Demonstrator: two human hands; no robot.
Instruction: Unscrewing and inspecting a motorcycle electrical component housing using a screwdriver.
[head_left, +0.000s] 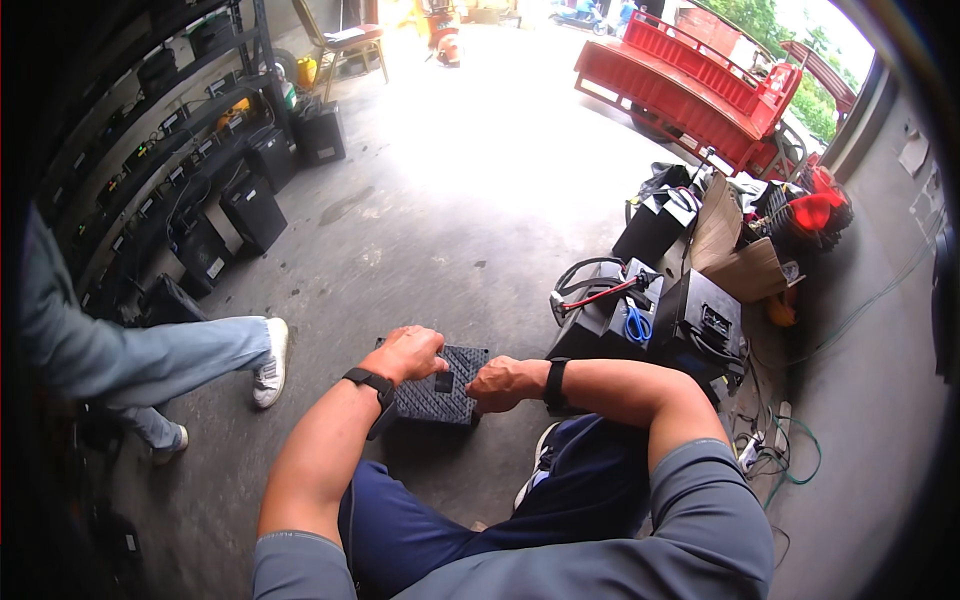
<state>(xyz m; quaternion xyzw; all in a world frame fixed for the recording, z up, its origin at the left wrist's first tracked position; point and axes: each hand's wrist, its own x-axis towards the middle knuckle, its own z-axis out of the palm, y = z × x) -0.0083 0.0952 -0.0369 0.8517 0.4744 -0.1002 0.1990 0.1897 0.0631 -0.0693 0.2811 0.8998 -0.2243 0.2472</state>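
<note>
A dark box [430, 400] with a raised-pattern top and a small black rectangle at its middle lies on the floor in front of me. My left hand [408, 352] is over its back left part, fingers curled and pinched close to the top. My right hand [492, 385] is at the box's right side, fingers bent and closed near the top. What either hand holds, if anything, is too small or hidden to make out. Both wrists have black bands.
Several black units [612, 318] with cables and blue scissors [637, 322] stand right, beside cardboard [725, 230]. A person's leg [180, 365] steps in at left, before shelves of batteries [160, 130]. A red cargo tricycle [680, 85] stands beyond. Cords [800, 450] lie by the right wall.
</note>
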